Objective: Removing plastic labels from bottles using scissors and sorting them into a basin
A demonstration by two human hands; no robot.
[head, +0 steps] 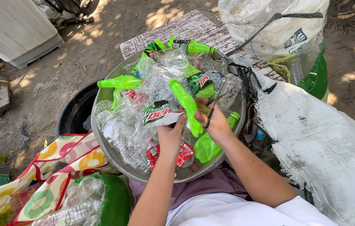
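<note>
Basin (102, 138) of bottles; green-white label (158, 114) in left hand (171, 136)

White mesh sack (324, 138), patterned cloth (60, 167), perhaps a black tub (75, 111).

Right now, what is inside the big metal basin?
The metal basin holds heaped clear bottles and green bottles, some with labels. Its bottom is covered by the pile.
</note>
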